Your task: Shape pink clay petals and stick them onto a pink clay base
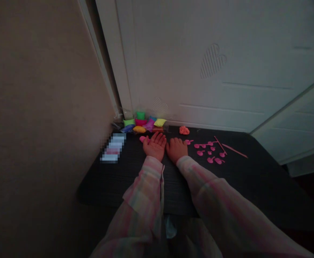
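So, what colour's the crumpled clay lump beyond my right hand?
The clay lump is coral orange, clearest in head view.

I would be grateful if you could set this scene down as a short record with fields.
left hand: open, palm up, a bright pink, soft-looking lump at its thumb side
right hand: palm down, fingers curled; whether it holds anything cannot be told
right of the hands: small, flat, pink clay-like pieces, some with thin tails
beyond the hands: crumpled, orange, clay-like lump; group of colourful plastic packets
surface: black wood-grain table
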Action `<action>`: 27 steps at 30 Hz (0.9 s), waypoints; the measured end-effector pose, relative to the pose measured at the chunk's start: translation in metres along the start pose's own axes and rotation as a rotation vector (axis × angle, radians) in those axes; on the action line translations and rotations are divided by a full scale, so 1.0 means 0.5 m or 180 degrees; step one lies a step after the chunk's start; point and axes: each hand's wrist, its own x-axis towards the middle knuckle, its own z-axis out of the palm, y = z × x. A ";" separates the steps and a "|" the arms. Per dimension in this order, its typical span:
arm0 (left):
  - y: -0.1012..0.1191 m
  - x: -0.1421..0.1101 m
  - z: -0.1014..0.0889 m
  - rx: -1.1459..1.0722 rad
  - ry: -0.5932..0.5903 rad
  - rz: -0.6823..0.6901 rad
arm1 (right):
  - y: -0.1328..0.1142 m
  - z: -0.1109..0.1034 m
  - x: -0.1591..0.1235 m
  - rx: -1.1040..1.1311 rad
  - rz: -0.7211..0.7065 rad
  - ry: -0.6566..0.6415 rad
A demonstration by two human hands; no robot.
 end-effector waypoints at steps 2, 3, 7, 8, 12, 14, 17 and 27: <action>0.000 -0.001 0.000 0.0010 -0.0002 -0.0002 | 0.007 0.005 0.000 0.0034 0.0233 -0.0014; 0.000 -0.001 0.000 0.0012 -0.0005 -0.0004 | 0.010 0.006 0.000 0.0050 0.0289 -0.0001; 0.000 -0.002 0.001 0.0018 0.0009 0.0000 | 0.014 -0.002 -0.007 0.0103 0.0171 0.0195; 0.000 -0.003 0.002 0.0021 0.0007 -0.0003 | 0.013 -0.005 -0.009 0.0106 0.0091 0.0245; 0.000 -0.004 0.005 -0.0002 0.0020 -0.0025 | 0.005 -0.017 -0.013 0.0051 -0.0241 0.0293; 0.001 -0.004 0.006 -0.0016 0.0090 -0.0040 | -0.001 -0.019 -0.011 0.0016 -0.0400 0.0243; 0.002 -0.003 0.006 0.0000 0.0136 -0.0007 | -0.008 -0.015 -0.007 0.0005 -0.0510 0.0163; 0.001 0.000 -0.001 -0.0018 -0.0011 -0.0018 | 0.005 0.001 -0.003 0.0058 0.0010 0.0196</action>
